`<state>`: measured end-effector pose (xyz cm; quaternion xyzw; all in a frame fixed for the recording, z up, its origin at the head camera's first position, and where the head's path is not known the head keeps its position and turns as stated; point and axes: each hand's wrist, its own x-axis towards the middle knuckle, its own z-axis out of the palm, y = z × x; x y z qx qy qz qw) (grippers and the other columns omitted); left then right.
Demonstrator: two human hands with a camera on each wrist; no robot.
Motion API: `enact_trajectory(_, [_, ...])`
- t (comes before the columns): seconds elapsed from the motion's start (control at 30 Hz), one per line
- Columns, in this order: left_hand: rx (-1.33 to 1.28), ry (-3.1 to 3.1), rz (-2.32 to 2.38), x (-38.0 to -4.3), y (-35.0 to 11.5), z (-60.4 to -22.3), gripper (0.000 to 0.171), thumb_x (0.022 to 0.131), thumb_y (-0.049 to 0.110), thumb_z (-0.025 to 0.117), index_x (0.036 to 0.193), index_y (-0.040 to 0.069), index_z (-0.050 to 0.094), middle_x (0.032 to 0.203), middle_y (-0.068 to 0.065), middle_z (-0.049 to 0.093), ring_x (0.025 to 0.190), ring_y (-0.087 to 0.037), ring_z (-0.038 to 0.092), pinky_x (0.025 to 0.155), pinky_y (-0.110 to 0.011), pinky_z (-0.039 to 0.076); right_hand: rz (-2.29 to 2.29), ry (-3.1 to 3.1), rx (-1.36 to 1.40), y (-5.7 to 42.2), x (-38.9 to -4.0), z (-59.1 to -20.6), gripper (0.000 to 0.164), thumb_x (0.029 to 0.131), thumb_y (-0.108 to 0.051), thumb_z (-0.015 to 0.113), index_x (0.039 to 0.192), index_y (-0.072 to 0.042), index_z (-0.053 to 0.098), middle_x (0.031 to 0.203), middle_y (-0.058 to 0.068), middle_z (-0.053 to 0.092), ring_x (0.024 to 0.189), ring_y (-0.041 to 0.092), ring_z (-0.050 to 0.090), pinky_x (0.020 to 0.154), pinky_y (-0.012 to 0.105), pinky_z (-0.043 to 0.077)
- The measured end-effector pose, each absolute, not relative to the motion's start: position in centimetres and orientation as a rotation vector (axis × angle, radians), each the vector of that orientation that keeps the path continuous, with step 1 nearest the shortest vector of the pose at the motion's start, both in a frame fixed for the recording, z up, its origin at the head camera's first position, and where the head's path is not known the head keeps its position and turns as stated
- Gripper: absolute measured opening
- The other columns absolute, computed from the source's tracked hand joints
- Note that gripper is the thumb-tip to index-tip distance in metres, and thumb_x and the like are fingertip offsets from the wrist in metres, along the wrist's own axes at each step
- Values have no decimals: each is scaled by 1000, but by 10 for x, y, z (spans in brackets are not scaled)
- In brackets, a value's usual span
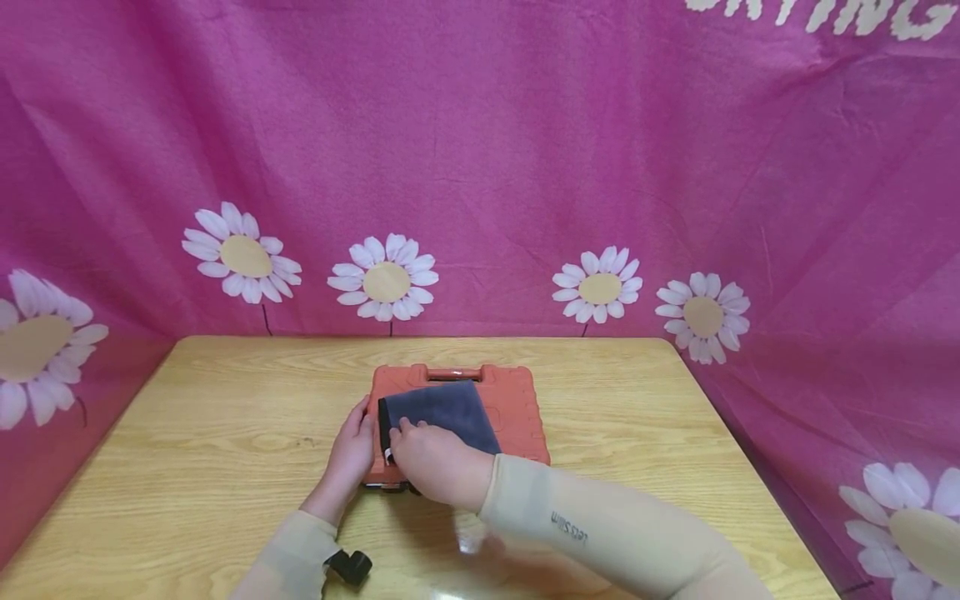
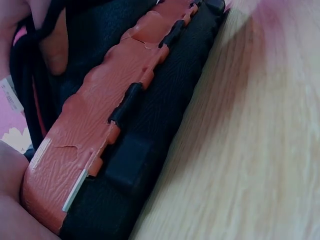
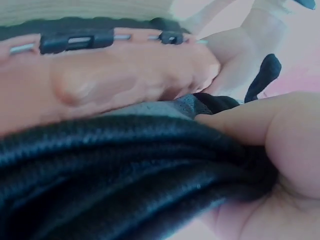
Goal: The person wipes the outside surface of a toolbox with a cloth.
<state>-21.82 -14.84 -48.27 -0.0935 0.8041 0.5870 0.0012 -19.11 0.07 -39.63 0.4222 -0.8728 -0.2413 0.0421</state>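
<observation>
A dark grey-blue folded cloth (image 1: 442, 408) with a black edge lies across the top of an orange case (image 1: 525, 417). My right hand (image 1: 442, 462) grips the cloth at its near left part; in the right wrist view its thumb and fingers close round thick black folds (image 3: 125, 165). My left hand (image 1: 351, 454) rests along the case's left side, its fingers pointing away from me, and presses its corner in the left wrist view. The case's lower half (image 2: 130, 160) is black, with hinges along the near side. A white tag (image 2: 11, 95) hangs by the black loops.
The case's handle (image 1: 454, 375) faces the far side of the wooden table (image 1: 247, 417). A pink curtain (image 1: 480, 167) printed with white daisies hangs behind and beside the table. A black strap piece (image 1: 351, 567) sits at my left wrist.
</observation>
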Motion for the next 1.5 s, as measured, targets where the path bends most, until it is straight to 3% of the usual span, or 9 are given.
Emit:
enact_trajectory(0.33, [-288,2518,1832,-217,-148,-482,52,113,16,27,162,-2,23,165,-30,26,154,-48,21,126,-62,19,-634,-2796,1268,-1,-215,-397,49,101,-24,67,146,-8,58,142,6,65,117,13,69,97,22,57])
enact_trajectory(0.83, [-275,2533,1807,-217,-149,-483,53,113,17,27,162,-1,21,166,-29,24,155,-47,20,126,-61,18,-442,-3073,1208,-3,-255,-391,46,103,-15,62,148,-11,55,150,5,59,137,16,57,114,26,46])
enact_trajectory(1.5, [-262,2542,1801,-218,-150,-486,53,113,17,26,163,-1,21,167,-28,23,156,-46,17,127,-59,17,-399,-3041,1182,-2,-276,-391,40,103,-11,62,142,-8,60,140,9,66,128,18,64,109,28,51])
